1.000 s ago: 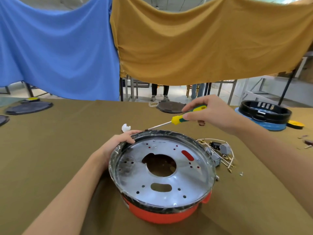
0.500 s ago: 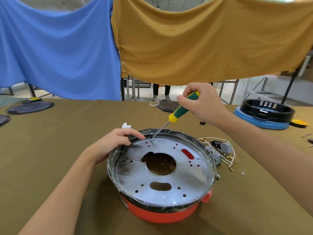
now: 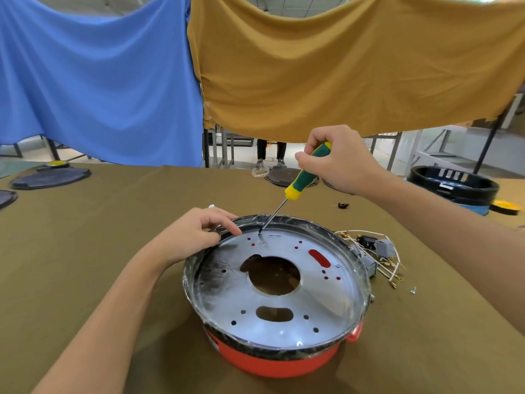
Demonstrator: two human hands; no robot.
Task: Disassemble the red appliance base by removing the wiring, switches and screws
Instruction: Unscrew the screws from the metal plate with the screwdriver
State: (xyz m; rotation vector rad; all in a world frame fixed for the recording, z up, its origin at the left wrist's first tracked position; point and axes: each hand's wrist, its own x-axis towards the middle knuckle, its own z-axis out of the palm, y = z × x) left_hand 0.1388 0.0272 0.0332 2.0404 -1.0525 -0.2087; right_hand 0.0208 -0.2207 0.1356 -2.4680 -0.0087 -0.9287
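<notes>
Red appliance base (image 3: pixel 284 362) sits on surface (image 3: pixel 85 251), metal plate up. Left hand (image 3: pixel 196 237) grips base's far-left rim. Right hand (image 3: pixel 338 160) wrapped round screwdriver (image 3: pixel 305 177), tip on plate near far rim. Wiring and switches (image 3: pixel 375 257) just right of base.

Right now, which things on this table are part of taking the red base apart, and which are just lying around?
In use:
- red appliance base, steadied at its rim by the left hand
- screwdriver, gripped by the right hand, tip down on the metal plate
- removed wiring and switches beside the base

Lying about:
- black and blue ring housing
- dark discs far left
- hanging cloths
</notes>
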